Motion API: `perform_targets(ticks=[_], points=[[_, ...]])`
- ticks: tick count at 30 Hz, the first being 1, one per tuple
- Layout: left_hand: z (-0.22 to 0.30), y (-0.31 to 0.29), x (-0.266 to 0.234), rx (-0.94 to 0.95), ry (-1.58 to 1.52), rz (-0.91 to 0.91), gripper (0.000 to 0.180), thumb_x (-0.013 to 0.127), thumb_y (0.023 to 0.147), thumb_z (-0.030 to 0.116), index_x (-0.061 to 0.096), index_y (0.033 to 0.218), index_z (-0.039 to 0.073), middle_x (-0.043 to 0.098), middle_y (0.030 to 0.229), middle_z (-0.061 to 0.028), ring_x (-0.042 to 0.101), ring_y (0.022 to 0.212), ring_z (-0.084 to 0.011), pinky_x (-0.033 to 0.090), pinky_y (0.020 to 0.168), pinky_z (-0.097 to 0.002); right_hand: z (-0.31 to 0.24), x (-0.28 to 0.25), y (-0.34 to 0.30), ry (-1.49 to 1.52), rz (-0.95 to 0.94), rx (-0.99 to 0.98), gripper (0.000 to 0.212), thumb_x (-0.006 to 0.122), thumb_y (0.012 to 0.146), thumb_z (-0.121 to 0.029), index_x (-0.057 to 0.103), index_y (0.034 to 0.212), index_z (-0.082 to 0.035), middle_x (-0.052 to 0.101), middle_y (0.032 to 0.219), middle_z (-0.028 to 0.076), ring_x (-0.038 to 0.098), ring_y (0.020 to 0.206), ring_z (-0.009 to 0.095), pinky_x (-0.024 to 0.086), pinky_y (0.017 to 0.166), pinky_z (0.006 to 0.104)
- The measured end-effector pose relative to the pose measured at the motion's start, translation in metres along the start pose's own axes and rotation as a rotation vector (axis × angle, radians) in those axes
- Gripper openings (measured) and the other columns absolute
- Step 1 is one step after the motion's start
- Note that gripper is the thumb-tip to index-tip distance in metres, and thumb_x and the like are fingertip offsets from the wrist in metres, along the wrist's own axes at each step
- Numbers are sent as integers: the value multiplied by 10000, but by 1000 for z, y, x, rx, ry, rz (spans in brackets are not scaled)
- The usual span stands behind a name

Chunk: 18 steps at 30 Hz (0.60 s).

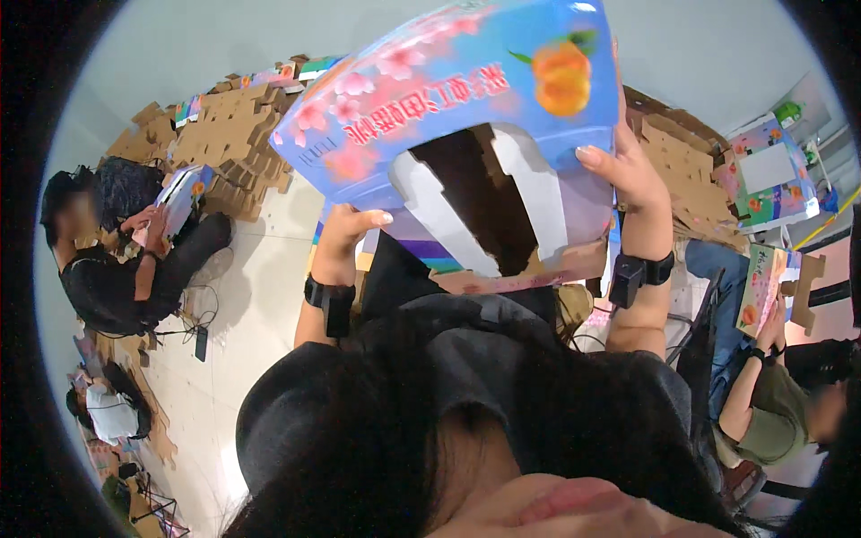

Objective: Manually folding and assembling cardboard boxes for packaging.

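Observation:
A blue and pink printed cardboard box (502, 112), with blossoms and an orange fruit on it, is held up in front of me at a tilt. White flaps (531, 184) border a long opening that shows its dark brown inside. My left hand (345, 229) grips the lower left edge, its thumb on the outer face and its other fingers hidden behind. On the right side, my right hand (632, 170) holds the edge, thumb on the printed face. Each of my wrists wears a black strap with a small box on it.
Stacks of flat brown cardboard (229, 134) stand at the back left, and more cardboard (677, 170) lies at the back right. One person at left handles a similar box (184, 193); another at right holds a printed carton (762, 287). A phone (201, 343) and cables lie on the floor.

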<state>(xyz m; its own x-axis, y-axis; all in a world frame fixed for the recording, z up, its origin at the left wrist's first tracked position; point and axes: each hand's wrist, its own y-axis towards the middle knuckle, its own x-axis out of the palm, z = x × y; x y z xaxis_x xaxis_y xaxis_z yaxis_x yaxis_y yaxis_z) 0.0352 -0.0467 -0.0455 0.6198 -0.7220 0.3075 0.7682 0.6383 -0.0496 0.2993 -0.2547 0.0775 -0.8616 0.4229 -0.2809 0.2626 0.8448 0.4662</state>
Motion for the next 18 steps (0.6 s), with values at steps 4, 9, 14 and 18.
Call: perform_targets(ticks=[4, 9, 14, 18], points=[[-36, 16, -36, 99, -197, -27, 570, 686, 649, 72, 476, 1173, -9, 553, 1110, -87, 567, 974, -188, 457, 838, -295, 24, -22, 3, -336, -113, -61, 1014, 667, 761, -334, -28, 1463, -103, 137, 1490, 204, 113, 1391, 280, 137, 1101, 382], [-51, 17, -55, 273, -138, 83, 652, 684, 662, 152, 413, 1236, 1, 536, 1102, -88, 538, 1041, -208, 442, 887, -334, 78, -45, -43, 91, 14, 158, 1023, 657, 775, -432, -27, 1462, -107, 133, 1493, 198, 92, 1389, 320, 129, 1105, 408], [-59, 22, -68, 199, -184, 63, 683, 673, 704, 251, 375, 1274, 21, 506, 1159, -97, 504, 1097, -247, 399, 958, -381, 169, -10, -112, 339, 120, 604, 1004, 699, 766, -288, 5, 1461, -76, 261, 1454, 124, 303, 1310, 230, 265, 1062, 367], [-53, 33, -57, 187, -253, 25, 667, 635, 760, 305, 346, 1300, 39, 477, 1201, -111, 488, 1124, -256, 388, 971, -403, 180, 32, -126, 538, 313, 684, 745, 654, 789, -185, 262, 1404, -33, 432, 1327, 69, 431, 1199, 186, 348, 1004, 333]])
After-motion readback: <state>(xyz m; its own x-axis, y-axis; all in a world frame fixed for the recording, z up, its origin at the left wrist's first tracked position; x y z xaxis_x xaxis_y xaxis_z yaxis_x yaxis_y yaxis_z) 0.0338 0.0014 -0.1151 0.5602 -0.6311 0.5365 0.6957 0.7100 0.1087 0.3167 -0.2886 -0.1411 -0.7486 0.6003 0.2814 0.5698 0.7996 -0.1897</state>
